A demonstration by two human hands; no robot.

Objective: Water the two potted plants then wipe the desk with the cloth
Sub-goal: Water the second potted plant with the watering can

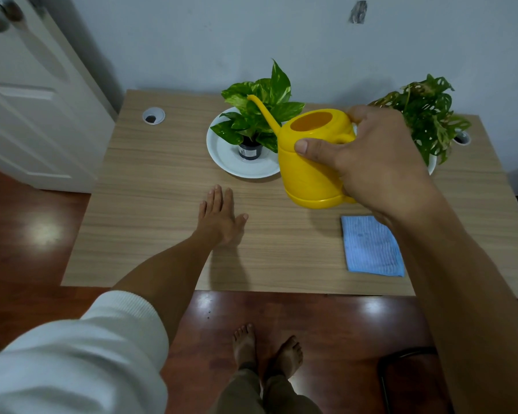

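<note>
The right hand [371, 162] grips a yellow watering can [311, 162] by its handle, held above the table [150, 180] with the spout aimed at the left potted plant [260, 115]; the left hand [220, 218] lies flat and unclenched on the table. The right potted plant [425, 112] stands behind the hand. A blue cloth [371, 246] lies near the front edge.
</note>
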